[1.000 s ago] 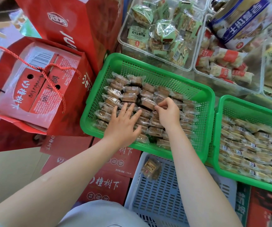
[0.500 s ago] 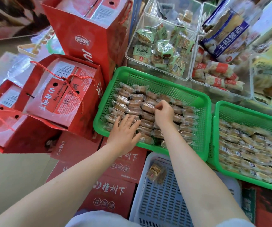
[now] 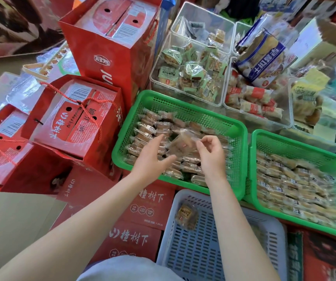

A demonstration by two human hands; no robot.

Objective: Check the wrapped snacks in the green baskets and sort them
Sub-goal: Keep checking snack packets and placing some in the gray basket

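Wrapped snack (image 3: 180, 141), pinched by the right hand (image 3: 210, 154) beside the spread left hand (image 3: 151, 159), could slip back into the green basket (image 3: 193, 102), unsorted.

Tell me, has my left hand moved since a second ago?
Yes. The left hand has lifted off the wrapped snacks in the green basket and now hangs open above them, reaching toward the snack the right hand holds.
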